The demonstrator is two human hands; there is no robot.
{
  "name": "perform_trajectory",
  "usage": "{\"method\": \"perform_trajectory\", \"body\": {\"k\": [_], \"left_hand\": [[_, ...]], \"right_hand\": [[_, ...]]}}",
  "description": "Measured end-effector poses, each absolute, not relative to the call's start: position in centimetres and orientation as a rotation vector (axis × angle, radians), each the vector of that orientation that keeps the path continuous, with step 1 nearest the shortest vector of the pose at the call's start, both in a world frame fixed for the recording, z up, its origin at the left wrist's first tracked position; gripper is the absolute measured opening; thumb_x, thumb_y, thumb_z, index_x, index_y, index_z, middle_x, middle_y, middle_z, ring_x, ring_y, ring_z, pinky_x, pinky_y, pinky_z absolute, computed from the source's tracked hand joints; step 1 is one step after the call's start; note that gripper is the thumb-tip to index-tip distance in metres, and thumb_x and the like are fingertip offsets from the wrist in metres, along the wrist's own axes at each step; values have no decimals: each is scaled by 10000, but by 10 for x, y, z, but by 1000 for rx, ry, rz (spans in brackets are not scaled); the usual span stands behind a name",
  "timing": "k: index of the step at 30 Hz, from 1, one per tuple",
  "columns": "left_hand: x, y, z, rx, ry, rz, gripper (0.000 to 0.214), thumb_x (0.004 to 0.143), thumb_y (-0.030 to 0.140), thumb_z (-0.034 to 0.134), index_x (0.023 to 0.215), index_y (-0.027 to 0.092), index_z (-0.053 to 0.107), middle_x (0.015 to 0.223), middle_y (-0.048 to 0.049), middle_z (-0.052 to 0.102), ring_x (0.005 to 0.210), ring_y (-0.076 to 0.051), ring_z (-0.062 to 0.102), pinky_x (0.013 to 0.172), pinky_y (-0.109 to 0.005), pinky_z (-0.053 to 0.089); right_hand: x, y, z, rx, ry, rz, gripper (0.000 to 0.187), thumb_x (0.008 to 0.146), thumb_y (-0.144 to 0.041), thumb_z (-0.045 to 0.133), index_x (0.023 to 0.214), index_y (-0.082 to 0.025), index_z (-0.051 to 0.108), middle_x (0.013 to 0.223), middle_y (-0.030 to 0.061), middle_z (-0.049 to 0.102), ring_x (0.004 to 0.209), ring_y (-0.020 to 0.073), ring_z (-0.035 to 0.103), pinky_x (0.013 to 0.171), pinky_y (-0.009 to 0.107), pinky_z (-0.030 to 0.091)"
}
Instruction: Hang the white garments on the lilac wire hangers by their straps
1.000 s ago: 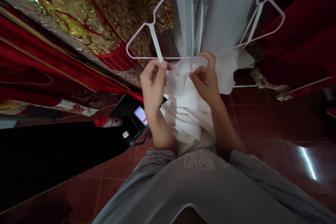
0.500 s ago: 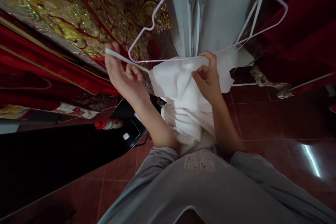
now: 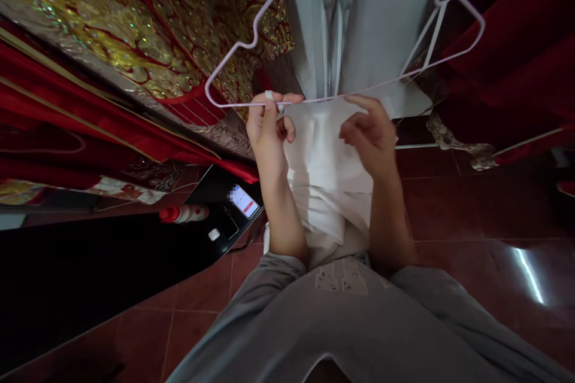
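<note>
A thin pink clothes hanger (image 3: 381, 82) spans the upper middle, its lower bar lying across both hands. My left hand (image 3: 272, 125) is closed at the left part of this bar, with short bits of a white strap (image 3: 268, 94) showing between its fingers. My right hand (image 3: 371, 131) is by the bar's middle, index finger stretched against it, the other fingers loosely curled with nothing visible in them. White garment cloth (image 3: 318, 155) hangs below and between the hands. On the hanger's right side, another white strap (image 3: 435, 33) loops over the frame.
A black table (image 3: 112, 275) at left bears a lit phone (image 3: 244, 200), a dark phone (image 3: 228, 221), a small white case (image 3: 214, 234) and a red-capped bottle (image 3: 184, 213). Gold-sequined red garments (image 3: 135, 18) hang at left, dark red cloth (image 3: 516, 60) at right.
My left hand has moved right with the strap, from beyond the hanger's left end to its lower bar. The hanger has shifted slightly left. My right hand's thumb and index have spread apart.
</note>
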State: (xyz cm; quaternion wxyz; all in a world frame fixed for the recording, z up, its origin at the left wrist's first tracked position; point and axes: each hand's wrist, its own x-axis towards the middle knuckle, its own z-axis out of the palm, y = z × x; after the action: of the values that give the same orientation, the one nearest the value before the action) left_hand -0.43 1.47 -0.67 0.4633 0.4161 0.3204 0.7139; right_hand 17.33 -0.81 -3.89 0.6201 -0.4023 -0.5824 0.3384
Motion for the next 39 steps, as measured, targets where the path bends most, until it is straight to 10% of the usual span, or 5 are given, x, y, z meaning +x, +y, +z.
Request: {"method": "perform_trajectory", "body": {"k": [13,20,26,35,39], "left_hand": [[0,26,-19,1108,847,1856,241,1114,396,559,959,212,555,875,-43,740,390,-70,232,392,-231,182],[-6,23,-9,1027,869,1806,213,1093,312,578,916,200,537,830,-38,733,378,-55,146,400,-226,111],[-12,20,-7,1044,816,1760,278,1060,410,657,919,194,553,861,-48,737,383,-42,139,395,-217,103],[-6,18,-10,1075,765,1764,277,1005,460,704,930,223,582,917,-59,763,392,-72,167,414,-264,130],[-1,15,-9,1077,812,1745,249,1002,444,698,929,232,590,938,-61,771,408,-88,190,428,-287,152]], "right_hand": [[262,40,21,-1036,-1043,787,179,885,-170,549,955,-148,712,513,-32,420,394,58,350,428,240,86],[265,55,76,-975,-747,841,329,1032,-223,304,979,-177,625,898,77,632,500,64,370,459,267,135],[274,41,48,-1106,-521,546,407,928,-185,196,893,-173,601,726,7,347,494,79,150,471,246,13],[205,1,34,-948,-1222,478,245,854,-172,637,1039,-248,779,1024,20,734,933,138,691,877,302,576],[181,6,22,-989,-1563,537,273,897,-338,718,1169,-333,697,1244,-2,726,1152,206,703,1147,468,548]]}}
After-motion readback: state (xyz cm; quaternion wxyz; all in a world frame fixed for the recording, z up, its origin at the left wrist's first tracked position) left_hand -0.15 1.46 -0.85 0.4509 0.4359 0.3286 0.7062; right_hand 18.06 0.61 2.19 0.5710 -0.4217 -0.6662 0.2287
